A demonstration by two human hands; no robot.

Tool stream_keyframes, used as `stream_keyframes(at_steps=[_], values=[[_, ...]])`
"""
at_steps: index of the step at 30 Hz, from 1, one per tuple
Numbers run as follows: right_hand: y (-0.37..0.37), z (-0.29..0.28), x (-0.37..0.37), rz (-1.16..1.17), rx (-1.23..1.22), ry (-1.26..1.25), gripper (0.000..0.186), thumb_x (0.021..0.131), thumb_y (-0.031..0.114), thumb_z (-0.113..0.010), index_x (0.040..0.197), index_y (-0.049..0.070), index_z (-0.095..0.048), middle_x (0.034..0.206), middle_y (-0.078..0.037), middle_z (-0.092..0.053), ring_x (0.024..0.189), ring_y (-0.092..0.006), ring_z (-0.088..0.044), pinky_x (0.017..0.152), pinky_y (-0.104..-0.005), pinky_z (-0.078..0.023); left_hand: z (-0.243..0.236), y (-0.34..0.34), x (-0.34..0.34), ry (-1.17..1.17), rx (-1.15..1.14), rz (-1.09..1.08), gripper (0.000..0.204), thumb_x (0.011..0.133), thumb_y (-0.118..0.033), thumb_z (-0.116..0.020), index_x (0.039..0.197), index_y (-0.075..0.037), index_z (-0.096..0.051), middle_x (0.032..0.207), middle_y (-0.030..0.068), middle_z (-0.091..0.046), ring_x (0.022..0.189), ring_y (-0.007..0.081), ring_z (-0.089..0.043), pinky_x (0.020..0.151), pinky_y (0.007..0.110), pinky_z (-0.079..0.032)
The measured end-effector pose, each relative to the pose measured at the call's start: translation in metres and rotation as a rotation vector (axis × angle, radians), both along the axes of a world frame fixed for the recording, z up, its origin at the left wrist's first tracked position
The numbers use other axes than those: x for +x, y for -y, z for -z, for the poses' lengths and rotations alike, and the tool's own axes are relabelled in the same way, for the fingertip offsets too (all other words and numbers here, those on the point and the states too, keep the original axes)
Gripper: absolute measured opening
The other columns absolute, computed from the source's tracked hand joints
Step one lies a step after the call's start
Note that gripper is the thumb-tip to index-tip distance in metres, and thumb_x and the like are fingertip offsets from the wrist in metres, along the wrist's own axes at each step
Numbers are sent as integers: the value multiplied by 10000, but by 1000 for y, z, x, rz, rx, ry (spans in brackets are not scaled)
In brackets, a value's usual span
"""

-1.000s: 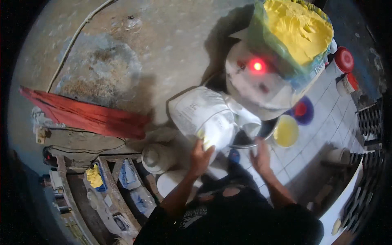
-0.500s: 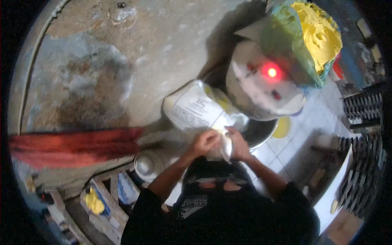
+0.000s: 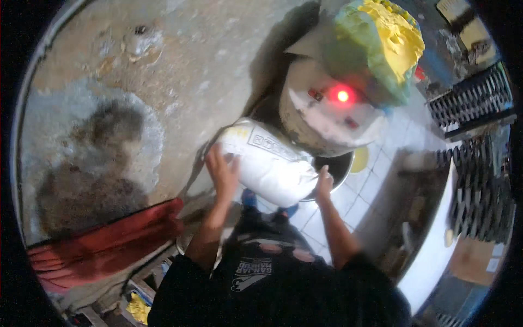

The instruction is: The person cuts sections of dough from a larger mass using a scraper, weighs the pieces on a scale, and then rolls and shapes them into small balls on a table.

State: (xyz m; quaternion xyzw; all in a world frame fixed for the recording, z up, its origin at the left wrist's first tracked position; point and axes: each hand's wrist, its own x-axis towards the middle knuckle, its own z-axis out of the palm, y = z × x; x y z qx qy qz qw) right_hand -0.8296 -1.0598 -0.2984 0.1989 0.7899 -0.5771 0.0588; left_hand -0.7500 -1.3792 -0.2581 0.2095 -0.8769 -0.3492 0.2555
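One white sack (image 3: 267,169), plump, with dark printed marks and a gathered right end, is sideways beside one steel bowl (image 3: 341,168). Two hands touch it: the left hand (image 3: 222,175) has its fingers loosely spread against the left end; the right hand's (image 3: 324,184) fingers close on the gathered end. One red cloth (image 3: 109,242) is near left.

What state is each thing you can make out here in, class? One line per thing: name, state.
White sack: bulging, right end gathered
Left hand: against the sack's left end
Right hand: closed on the gathered end
Red light: lit
Yellow mass: exposed, uneven on top
Greenish bag: open around the yellow mass
Red cloth: creased
Metal basin: partly hidden, contents unclear
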Motion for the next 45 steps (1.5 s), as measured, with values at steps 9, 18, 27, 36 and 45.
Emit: stream_keyframes(at_steps=[9, 18, 27, 36, 45], values=[[22, -65, 11, 192, -278, -21, 635, 1056, 541, -519, 1070, -65, -709, 978, -110, -725, 865, -208, -643, 801, -404, -510, -37, 61, -8, 234, 348, 329, 478, 893, -287, -792, 1202, 49, -652, 1095, 253, -711, 1002, 338, -681, 901, 418, -512], [-37, -213, 16, 136, -144, -471, 655, 1049, 612, -480, 797, 45, -688, 779, -62, -660, 731, -129, -596, 644, -300, -460, -151, -20, -33, -123, 948, 371, 361, 938, -166, -749, 1223, 35, -656, 1136, 120, -695, 1054, 198, -634, 1003, 351, -477], [-109, -262, -48, 200, 167, -511, 645, 1086, 576, -389, 1095, -8, -664, 886, -115, -658, 810, -182, -643, 633, -378, -515, -221, -43, -88, -351, 930, 530, 290, 1027, -233, -667, 1156, 18, -598, 1110, 101, -677, 1052, 180, -623, 980, 344, -457], [-170, -236, -54, -501, 98, -596, 331, 1054, 340, -598, 1243, 87, -696, 1173, -120, -712, 1117, -212, -658, 993, -368, -510, -229, -11, -71, -240, 895, 219, 359, 994, -169, -678, 1287, 13, -577, 1226, 163, -652, 1153, 264, -625, 1019, 447, -489], [-166, -223, -47, -681, 59, -669, 315, 901, 280, -684, 1092, 35, -735, 1090, -228, -723, 1022, -321, -698, 869, -441, -532, -229, -17, -98, -110, 457, 394, 392, 976, -211, -692, 1234, 61, -578, 1181, 181, -643, 1060, 275, -623, 937, 435, -490]])
